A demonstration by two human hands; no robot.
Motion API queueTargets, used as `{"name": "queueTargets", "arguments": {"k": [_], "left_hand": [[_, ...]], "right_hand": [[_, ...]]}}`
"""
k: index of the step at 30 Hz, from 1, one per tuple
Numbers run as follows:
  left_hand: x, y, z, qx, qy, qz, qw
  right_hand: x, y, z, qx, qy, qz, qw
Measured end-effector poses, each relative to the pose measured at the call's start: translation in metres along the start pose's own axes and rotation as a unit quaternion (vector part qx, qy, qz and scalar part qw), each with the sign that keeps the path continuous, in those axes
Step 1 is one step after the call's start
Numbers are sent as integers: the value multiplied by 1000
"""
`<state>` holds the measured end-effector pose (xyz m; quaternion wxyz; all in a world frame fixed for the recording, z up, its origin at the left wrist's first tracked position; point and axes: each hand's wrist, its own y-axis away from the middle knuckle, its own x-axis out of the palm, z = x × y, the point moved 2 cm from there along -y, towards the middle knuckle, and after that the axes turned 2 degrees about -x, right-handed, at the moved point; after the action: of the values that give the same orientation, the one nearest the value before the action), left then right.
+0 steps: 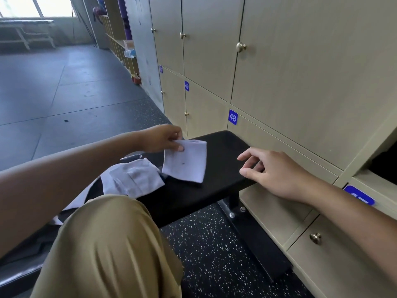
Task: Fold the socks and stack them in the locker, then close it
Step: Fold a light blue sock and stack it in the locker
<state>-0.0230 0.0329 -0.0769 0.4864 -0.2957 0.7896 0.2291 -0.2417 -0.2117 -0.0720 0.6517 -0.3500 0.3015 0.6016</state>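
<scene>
A folded white sock hangs just above the black bench, pinched at its upper left corner by my left hand. A second white sock lies crumpled on the bench beside my knee. My right hand hovers over the bench's right edge with relaxed fingers and holds nothing. At the right edge of the view an open locker shows a dark inside, with its door swung upward out of frame.
Beige locker doors with brass knobs, among them number 48, line the wall on the right. My knee in tan trousers fills the lower left. Speckled black floor lies under the bench and grey floor mats stretch away to the left.
</scene>
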Motion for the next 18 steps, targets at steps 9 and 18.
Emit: {"name": "queueTargets", "arguments": {"k": [9,18], "left_hand": [[11,-9,-109,119,41,-43,991],[26,-19,-193,191,154,-21,969]], "right_hand": [[-21,6,-19,92,-200,-95,971],[-55,35,-36,93,-334,-135,928]]}}
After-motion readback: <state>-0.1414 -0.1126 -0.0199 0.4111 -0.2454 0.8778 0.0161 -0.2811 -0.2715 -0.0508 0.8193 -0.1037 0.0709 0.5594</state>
